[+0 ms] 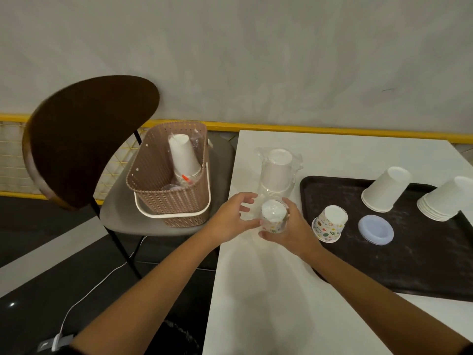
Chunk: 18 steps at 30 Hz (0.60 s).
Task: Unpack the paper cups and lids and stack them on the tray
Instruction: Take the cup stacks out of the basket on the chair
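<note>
My right hand (289, 228) grips a small patterned cup stack (273, 217) wrapped in clear plastic, held upside down over the table's left part. My left hand (234, 213) is at its left side, fingers spread and thumb touching the plastic wrap. Behind them stands a wrapped stack of white cups (277, 172). On the dark tray (422, 267) sit an upturned patterned cup stack (330, 224), a pile of pale blue lids (375, 229) and two tilted stacks of white cups (386, 189) (444, 198).
A brown woven basket (166, 198) with a white handle sits on the chair (87, 139) left of the white table (268, 290); it holds another wrapped white cup stack (183, 157) and clear lids. A white cable runs across the dark floor.
</note>
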Motion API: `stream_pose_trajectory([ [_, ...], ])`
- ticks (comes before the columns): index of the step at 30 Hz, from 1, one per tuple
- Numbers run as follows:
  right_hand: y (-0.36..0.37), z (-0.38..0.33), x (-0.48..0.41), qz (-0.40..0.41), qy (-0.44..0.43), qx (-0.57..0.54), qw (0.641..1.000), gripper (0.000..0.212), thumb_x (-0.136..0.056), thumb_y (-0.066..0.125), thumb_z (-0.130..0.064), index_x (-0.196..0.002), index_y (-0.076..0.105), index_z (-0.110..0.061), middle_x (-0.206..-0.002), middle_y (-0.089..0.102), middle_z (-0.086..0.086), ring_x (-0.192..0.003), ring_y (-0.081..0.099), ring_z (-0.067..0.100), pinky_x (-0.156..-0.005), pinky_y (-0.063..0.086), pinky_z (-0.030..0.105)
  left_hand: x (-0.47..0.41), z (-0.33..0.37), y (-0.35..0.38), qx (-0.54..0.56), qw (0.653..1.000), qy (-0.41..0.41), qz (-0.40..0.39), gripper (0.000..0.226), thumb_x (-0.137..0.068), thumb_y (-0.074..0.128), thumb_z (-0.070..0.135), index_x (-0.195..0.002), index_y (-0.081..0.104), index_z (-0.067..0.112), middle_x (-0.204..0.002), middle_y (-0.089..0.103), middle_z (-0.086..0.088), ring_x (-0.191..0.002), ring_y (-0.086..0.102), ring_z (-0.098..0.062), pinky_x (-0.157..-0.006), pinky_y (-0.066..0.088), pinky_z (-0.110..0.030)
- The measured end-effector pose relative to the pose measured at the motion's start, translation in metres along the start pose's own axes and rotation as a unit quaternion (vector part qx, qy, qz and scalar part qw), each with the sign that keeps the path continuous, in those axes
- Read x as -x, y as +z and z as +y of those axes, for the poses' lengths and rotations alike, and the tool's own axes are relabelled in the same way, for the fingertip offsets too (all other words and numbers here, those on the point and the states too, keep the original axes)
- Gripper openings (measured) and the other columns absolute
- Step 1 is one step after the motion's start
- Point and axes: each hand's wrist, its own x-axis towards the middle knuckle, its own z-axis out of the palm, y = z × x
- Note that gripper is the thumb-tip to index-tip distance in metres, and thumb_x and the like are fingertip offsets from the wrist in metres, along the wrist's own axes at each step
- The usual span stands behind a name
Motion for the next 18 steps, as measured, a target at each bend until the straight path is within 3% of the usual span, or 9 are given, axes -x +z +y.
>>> stream_pose_trajectory([
  [5,-0.018,-0.024,0.008,0.024,-0.012,0.040,0.999,0.103,-0.063,0.082,-0.039,-0.143,0.019,-0.023,-0.139,0.034,0.002,-0.125,0.039,0.018,-0.096,0.039,0.029,0.005,0.006,-0.011,0.020,0.999,0.014,0.022,0.050,-0.086,0.064,0.023,-0.131,0.043,0.020,-0.125,0.051,0.002,-0.107,0.052,-0.011,-0.095,0.044,-0.025],
  [8,-0.027,-0.047,0.010,0.060,-0.041,0.066,0.995,0.099,-0.066,0.079,-0.042,-0.143,0.019,-0.025,-0.142,0.030,0.001,-0.129,0.035,0.018,-0.101,0.038,0.033,0.006,0.014,-0.022,0.030,0.998,0.040,0.045,0.041,-0.090,0.057,0.022,-0.129,0.045,0.020,-0.122,0.053,0.000,-0.107,0.054,-0.012,-0.095,0.044,-0.026],
  [15,-0.026,-0.110,-0.001,0.084,-0.113,0.078,0.987,0.077,-0.076,0.072,-0.040,-0.139,0.030,-0.025,-0.146,0.029,-0.001,-0.131,0.035,0.016,-0.104,0.036,0.031,0.006,0.024,-0.069,0.020,0.989,0.090,0.119,0.031,-0.093,0.052,0.020,-0.124,0.047,0.023,-0.111,0.054,0.009,-0.097,0.052,0.000,-0.077,0.040,-0.001],
  [18,-0.010,-0.133,-0.015,0.073,-0.135,0.084,0.985,0.066,-0.080,0.068,-0.037,-0.136,0.036,-0.022,-0.140,0.036,0.002,-0.127,0.039,0.016,-0.100,0.038,0.027,0.011,0.015,-0.096,0.006,0.987,0.079,0.137,0.029,-0.094,0.050,0.020,-0.123,0.051,0.021,-0.115,0.055,0.006,-0.103,0.052,-0.004,-0.080,0.044,-0.011],
])
